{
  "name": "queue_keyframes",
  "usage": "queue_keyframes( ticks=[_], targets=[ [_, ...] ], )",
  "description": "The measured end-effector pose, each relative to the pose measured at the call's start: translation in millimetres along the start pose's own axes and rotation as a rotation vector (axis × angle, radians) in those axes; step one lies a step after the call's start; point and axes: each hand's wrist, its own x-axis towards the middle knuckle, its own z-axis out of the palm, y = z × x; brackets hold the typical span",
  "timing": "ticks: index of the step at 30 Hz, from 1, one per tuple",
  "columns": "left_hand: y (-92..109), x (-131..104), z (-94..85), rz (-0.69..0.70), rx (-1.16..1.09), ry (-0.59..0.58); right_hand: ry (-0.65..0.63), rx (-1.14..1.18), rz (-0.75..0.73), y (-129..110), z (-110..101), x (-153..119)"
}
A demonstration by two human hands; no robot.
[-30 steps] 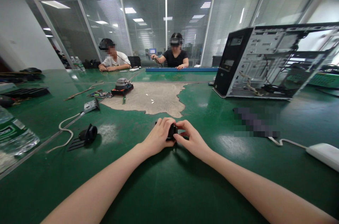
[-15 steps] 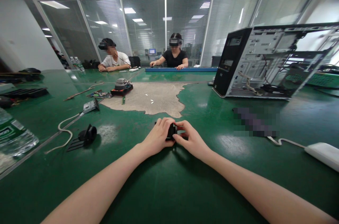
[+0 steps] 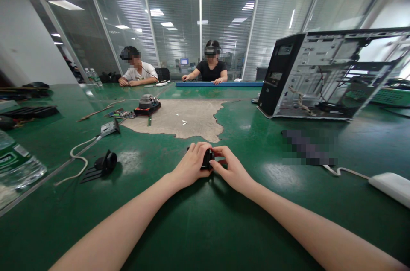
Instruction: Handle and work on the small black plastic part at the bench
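Both hands meet over the green table point(image 3: 198, 228), around a small black boxy part point(image 3: 207, 159) whose kind I cannot make out. My left hand point(image 3: 191, 162) wraps over its left side, thumb underneath and fingers across the top, covering much of it. From the right, my right hand point(image 3: 228, 165) pinches the part's right edge between thumb and fingertips. To the left lies a black bracket-like piece point(image 3: 104, 165) with a rounded end and flat prongs.
An open computer case point(image 3: 285, 77) stands at right. Behind my hands, a torn bare patch point(image 3: 198, 117) carries a red-and-black cooler-like part point(image 3: 147, 104). A water bottle point(image 3: 19, 162) is at left, a white power strip point(image 3: 390, 185) at right. Two people sit across.
My hands and the black part stay almost in place, with only a slight shift of my right fingers. Across the table, the person on the left has lowered their head.
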Motion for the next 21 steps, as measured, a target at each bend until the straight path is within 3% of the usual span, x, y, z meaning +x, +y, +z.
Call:
queue_keyframes(
  ticks=[4,9,17,21],
  targets=[
    [-0.1,0.1,0.0,0.005,0.015,-0.010,-0.038,0.069,-0.001,-3.6,-1.0,-0.9],
    [-0.8,-0.1,0.8,0.007,0.023,-0.007,0.022,0.021,-0.050,-2.3,-1.0,-0.8],
    [-1.3,0.1,1.2,-0.001,0.008,0.000,-0.056,0.101,0.107,0.0,-1.3,2.0],
    [-1.0,-0.1,0.6,0.005,-0.004,0.000,-0.033,0.081,0.036,-2.4,-2.2,0.4]
  ],
)
